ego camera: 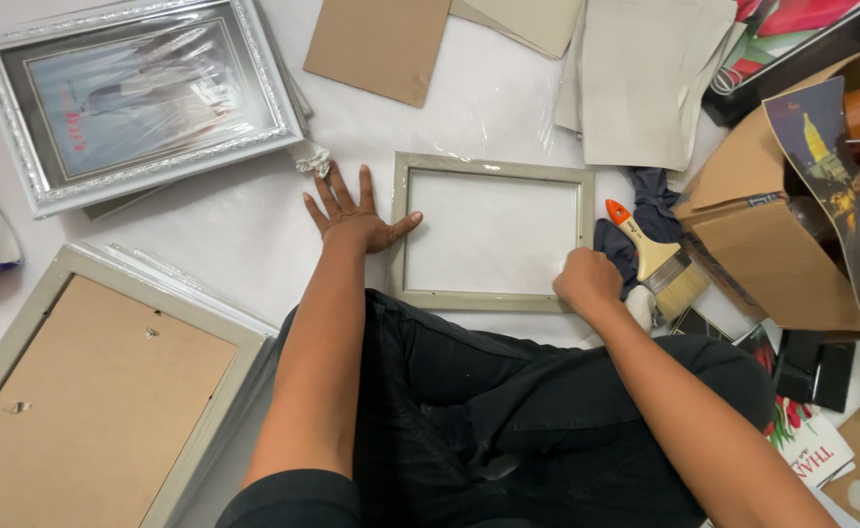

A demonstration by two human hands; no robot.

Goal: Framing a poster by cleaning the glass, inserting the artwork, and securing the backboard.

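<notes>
- The empty grey-beige picture frame lies flat on the white surface at the centre of the picture, just above the person's crossed legs; its long axis runs left to right, nearly level, and its open middle shows the white surface through it.
- The left hand lies flat and released, fingers spread and pointing toward the top of the picture, palm down on the white surface; its thumb touches the frame's left edge.
- The right hand is clenched into a loose fist at the frame's lower right corner, resting on it; what it grips, if anything, cannot be told.
- A paintbrush with an orange-tipped pale handle lies just right of the right hand, on a dark cloth.
- A silver ornate frame wrapped in plastic sits in the upper left.
- A larger frame, back board up, lies in the lower left.
- Cardboard sheets lie along the top.
</notes>
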